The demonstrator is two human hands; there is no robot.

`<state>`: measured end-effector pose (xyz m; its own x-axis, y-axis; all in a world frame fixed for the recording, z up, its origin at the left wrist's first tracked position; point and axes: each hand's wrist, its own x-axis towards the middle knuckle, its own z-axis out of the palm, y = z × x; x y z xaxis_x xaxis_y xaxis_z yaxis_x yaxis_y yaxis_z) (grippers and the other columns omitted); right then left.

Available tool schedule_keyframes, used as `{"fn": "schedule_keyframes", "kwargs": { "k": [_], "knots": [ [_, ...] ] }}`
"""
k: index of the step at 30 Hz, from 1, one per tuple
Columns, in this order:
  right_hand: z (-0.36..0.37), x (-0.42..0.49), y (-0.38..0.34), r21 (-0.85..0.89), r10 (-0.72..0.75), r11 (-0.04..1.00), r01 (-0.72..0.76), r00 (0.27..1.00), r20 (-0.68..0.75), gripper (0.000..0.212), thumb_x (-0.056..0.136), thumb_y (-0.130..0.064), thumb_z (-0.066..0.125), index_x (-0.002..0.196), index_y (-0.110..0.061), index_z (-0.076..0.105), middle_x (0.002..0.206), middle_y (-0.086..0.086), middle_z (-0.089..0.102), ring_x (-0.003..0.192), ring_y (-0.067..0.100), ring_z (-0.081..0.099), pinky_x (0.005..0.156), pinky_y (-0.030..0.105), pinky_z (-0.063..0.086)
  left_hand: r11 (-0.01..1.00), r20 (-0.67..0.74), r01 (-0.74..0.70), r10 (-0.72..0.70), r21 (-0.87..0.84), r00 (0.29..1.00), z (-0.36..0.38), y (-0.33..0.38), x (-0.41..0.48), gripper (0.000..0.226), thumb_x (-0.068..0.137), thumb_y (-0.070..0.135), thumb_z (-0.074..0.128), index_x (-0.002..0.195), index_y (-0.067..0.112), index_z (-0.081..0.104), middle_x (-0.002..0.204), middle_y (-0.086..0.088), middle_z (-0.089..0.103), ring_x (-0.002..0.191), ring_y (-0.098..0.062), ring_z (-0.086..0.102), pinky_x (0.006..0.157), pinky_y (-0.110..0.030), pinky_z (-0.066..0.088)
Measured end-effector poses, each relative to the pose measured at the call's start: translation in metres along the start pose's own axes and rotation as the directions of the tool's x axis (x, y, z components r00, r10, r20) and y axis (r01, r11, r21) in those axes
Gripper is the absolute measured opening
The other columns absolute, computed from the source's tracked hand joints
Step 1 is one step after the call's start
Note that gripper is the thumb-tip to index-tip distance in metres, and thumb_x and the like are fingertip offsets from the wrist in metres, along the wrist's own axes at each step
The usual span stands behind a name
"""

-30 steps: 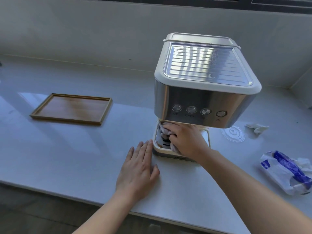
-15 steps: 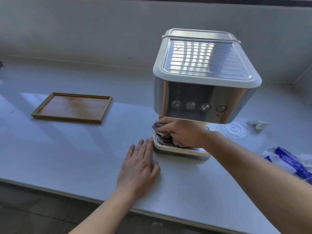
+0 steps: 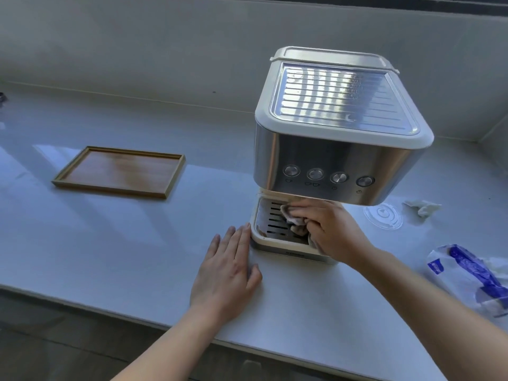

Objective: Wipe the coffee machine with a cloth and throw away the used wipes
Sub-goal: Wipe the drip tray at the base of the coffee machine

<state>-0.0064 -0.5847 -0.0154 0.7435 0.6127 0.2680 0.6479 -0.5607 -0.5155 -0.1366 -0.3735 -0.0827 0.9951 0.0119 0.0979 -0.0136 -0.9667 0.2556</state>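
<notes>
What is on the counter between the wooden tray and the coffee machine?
Nothing. In the head view, the counter between the wooden tray and the coffee machine is bare. The left hand rests flat nearer the front edge, beside the machine's base.

The coffee machine (image 3: pixel 338 138) stood upright on the tabletop (image 3: pixel 123 243), steel-fronted with a cream rim, a ribbed metal top and four round buttons. Its slotted drip tray (image 3: pixel 270 224) sat below the overhang. A soiled, brown-stained cloth (image 3: pixel 292 218) lay bunched on the tray. One crumpled used wipe (image 3: pixel 422 209) lay on the tabletop, right of the machine.
</notes>
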Motion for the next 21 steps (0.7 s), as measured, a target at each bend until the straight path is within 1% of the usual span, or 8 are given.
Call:
{"fn": "schedule_keyframes", "kwargs": {
  "k": [2, 3, 5, 7, 11, 14, 18, 21],
  "knots": [
    [0.008, 0.002, -0.021, 0.053, -0.08, 0.995, 0.078, 0.997, 0.019, 0.044, 0.077, 0.002, 0.05, 0.109, -0.017, 0.074, 0.119, -0.014, 0.069, 0.109, 0.0, 0.06, 0.093, 0.022, 0.048, 1.0, 0.004, -0.002, 0.002, 0.004, 1.0, -0.001, 0.001, 0.0, 0.074, 0.094, 0.047, 0.017, 0.155, 0.02, -0.013, 0.166, 0.006, 0.0, 0.151, -0.008, -0.009, 0.124, -0.037, -0.003],
    [0.013, 0.003, -0.03, 0.021, -0.156, 0.988, 0.155, 0.986, 0.054, 0.044, 0.078, 0.001, 0.054, 0.113, -0.018, 0.073, 0.123, -0.011, 0.067, 0.113, 0.006, 0.059, 0.098, 0.025, 0.044, 1.0, 0.004, -0.005, 0.005, 0.018, 1.0, -0.002, 0.0, 0.001, 0.074, 0.093, 0.047, 0.017, 0.155, 0.02, -0.012, 0.166, 0.005, 0.001, 0.151, -0.009, -0.008, 0.124, -0.036, -0.004],
    [0.019, 0.001, -0.036, -0.092, -0.249, 0.96, 0.263, 0.959, 0.138, 0.041, 0.083, -0.006, 0.06, 0.118, -0.024, 0.071, 0.127, -0.012, 0.065, 0.116, 0.016, 0.056, 0.098, 0.034, 0.041, 0.999, 0.009, -0.009, 0.009, 0.041, 1.0, -0.002, 0.0, 0.001, 0.074, 0.092, 0.048, 0.015, 0.155, 0.018, -0.01, 0.166, 0.004, 0.002, 0.152, -0.01, -0.006, 0.124, -0.036, -0.004],
    [0.013, -0.005, -0.027, -0.18, -0.277, 0.937, 0.3, 0.95, 0.142, 0.036, 0.085, -0.011, 0.062, 0.116, -0.025, 0.072, 0.125, -0.012, 0.065, 0.114, 0.02, 0.057, 0.095, 0.039, 0.043, 0.999, 0.003, -0.009, 0.009, 0.032, 1.0, -0.002, -0.001, 0.001, 0.074, 0.092, 0.048, 0.016, 0.155, 0.019, -0.01, 0.166, 0.005, 0.003, 0.152, -0.01, -0.005, 0.124, -0.035, -0.005],
    [-0.004, -0.027, 0.009, -0.181, -0.194, 0.967, 0.179, 0.979, -0.069, 0.026, 0.082, -0.004, 0.063, 0.097, -0.021, 0.077, 0.114, -0.008, 0.069, 0.104, 0.022, 0.059, 0.086, 0.045, 0.046, 1.0, -0.013, -0.001, 0.001, 0.005, 1.0, 0.0, -0.001, 0.0, 0.074, 0.093, 0.047, 0.018, 0.154, 0.021, -0.013, 0.166, 0.005, 0.003, 0.152, -0.009, -0.005, 0.124, -0.036, -0.003],
    [0.007, -0.03, 0.0, -0.206, -0.127, 0.974, 0.091, 0.977, -0.169, 0.018, 0.085, -0.011, 0.064, 0.094, -0.019, 0.077, 0.111, -0.007, 0.07, 0.1, 0.023, 0.059, 0.084, 0.046, 0.046, 1.0, -0.009, 0.001, -0.001, 0.008, 1.0, 0.0, 0.0, 0.0, 0.073, 0.093, 0.047, 0.018, 0.154, 0.021, -0.014, 0.166, 0.005, 0.003, 0.152, -0.009, -0.006, 0.124, -0.036, -0.003],
    [0.015, -0.026, -0.011, -0.2, -0.231, 0.956, 0.213, 0.97, -0.07, 0.024, 0.083, -0.01, 0.059, 0.098, -0.02, 0.076, 0.115, -0.007, 0.068, 0.103, 0.021, 0.059, 0.089, 0.039, 0.046, 1.0, -0.015, 0.001, -0.001, -0.002, 1.0, -0.001, 0.0, -0.001, 0.072, 0.093, 0.047, 0.018, 0.152, 0.023, -0.016, 0.166, 0.006, 0.002, 0.151, -0.007, -0.007, 0.123, -0.033, -0.008],
    [0.002, -0.024, -0.007, -0.18, -0.072, 0.983, 0.033, 0.975, -0.212, 0.023, 0.079, -0.001, 0.062, 0.086, -0.017, 0.076, 0.102, -0.006, 0.071, 0.093, 0.009, 0.058, 0.086, 0.023, 0.047, 1.0, -0.022, -0.003, 0.003, 0.004, 1.0, 0.001, -0.002, 0.0, 0.073, 0.094, 0.048, 0.019, 0.153, 0.023, -0.015, 0.166, 0.007, 0.002, 0.151, -0.007, -0.007, 0.123, -0.034, -0.007]
  ]
}}
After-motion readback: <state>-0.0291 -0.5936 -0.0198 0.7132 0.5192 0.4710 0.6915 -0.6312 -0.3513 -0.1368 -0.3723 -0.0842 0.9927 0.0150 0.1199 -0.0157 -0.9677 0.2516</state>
